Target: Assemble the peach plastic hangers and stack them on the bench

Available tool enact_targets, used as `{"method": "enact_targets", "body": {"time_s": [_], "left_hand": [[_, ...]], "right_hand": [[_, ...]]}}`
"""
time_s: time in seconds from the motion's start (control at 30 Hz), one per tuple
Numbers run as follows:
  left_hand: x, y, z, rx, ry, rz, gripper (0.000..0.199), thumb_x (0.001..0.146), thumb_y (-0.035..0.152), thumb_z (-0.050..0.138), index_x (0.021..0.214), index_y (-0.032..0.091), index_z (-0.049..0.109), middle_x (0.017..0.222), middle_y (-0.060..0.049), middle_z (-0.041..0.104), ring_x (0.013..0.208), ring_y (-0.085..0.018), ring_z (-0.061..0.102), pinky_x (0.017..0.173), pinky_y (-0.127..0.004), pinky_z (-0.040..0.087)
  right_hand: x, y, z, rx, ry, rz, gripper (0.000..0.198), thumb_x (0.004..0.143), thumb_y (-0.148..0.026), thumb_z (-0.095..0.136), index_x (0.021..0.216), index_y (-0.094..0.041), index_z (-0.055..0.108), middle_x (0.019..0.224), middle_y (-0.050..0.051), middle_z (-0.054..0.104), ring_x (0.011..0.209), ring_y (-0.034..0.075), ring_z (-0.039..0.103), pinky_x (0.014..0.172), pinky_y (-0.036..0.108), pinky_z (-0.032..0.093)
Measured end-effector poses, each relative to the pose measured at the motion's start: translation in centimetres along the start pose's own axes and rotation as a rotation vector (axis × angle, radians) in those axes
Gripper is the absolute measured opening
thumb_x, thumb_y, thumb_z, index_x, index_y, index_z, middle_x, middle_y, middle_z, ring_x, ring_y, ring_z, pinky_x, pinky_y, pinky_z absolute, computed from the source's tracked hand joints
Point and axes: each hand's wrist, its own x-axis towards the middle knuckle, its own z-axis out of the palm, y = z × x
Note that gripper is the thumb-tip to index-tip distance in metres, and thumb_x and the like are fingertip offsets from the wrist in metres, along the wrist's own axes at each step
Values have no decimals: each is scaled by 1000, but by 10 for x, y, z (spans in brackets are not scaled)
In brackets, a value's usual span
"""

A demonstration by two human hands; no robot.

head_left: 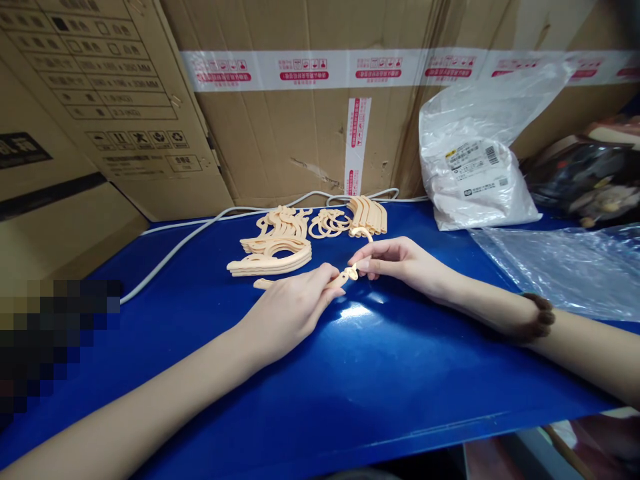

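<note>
My left hand (pixel 295 303) is closed around a cream plastic hanger arm (pixel 264 283), whose far end sticks out past the fingers on the left. With thumb and fingers pinched, my right hand (pixel 395 263) grips a cream hanger hook (pixel 363 233) curving up above the fingertips. The hook's base meets the end of the arm between both hands; whether they are joined I cannot tell. Just behind my left hand lies a stack of hanger arms (pixel 273 263). More curved arms (pixel 285 222), loose hooks (pixel 329 224) and another bundle of arms (pixel 369 215) lie farther back.
Large cardboard boxes (pixel 280 133) stand behind the blue table (pixel 350 380). A white cable (pixel 175 259) runs along the back and left. At the right are a full white plastic bag (pixel 475 167) and a clear plastic sheet (pixel 560 267). A pixelated patch covers the far left.
</note>
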Motion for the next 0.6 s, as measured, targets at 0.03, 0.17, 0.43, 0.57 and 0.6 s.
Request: {"method": "enact_targets", "body": {"time_s": [0.03, 0.17, 0.43, 0.57, 0.6], "left_hand": [[1, -1, -1, -1, 12, -6, 19, 100, 29, 38, 98, 18, 53, 85, -1, 63, 74, -16, 60, 65, -27, 41], [3, 1, -15, -26, 219, 5, 14, 99, 27, 41, 100, 18, 51, 79, 1, 62, 69, -13, 60, 63, -23, 41], [1, 6, -26, 26, 156, -27, 17, 99, 31, 41, 94, 19, 50, 77, 2, 60, 65, -12, 57, 60, -23, 36], [2, 3, -19, 113, 16, -43, 29, 100, 37, 36, 80, 19, 46, 71, 2, 53, 63, -14, 51, 59, -26, 34], [2, 2, -18, 123, 1, -42, 30, 100, 38, 34, 79, 19, 45, 71, 1, 51, 63, -15, 50, 59, -27, 34]], "right_hand": [[-1, 0, 1, -43, -5, -13, 17, 78, -31, 70, 87, -17, 73, 83, 1, 72, 70, 11, 59, 70, 27, 45], [-9, -1, 15, -219, -173, -54, 19, 82, -32, 66, 90, -17, 73, 91, 4, 74, 81, 17, 65, 75, 29, 47], [-6, -3, 15, 17, -19, 22, 16, 79, -31, 69, 88, -18, 70, 82, 1, 69, 70, 11, 56, 69, 26, 43], [-4, -1, 9, 190, 58, 63, 18, 76, -32, 73, 89, -19, 71, 80, -1, 66, 67, 9, 52, 66, 24, 42], [-4, -1, 8, 215, 58, 69, 19, 75, -32, 73, 89, -19, 71, 80, -1, 66, 67, 9, 52, 66, 24, 42]]}}
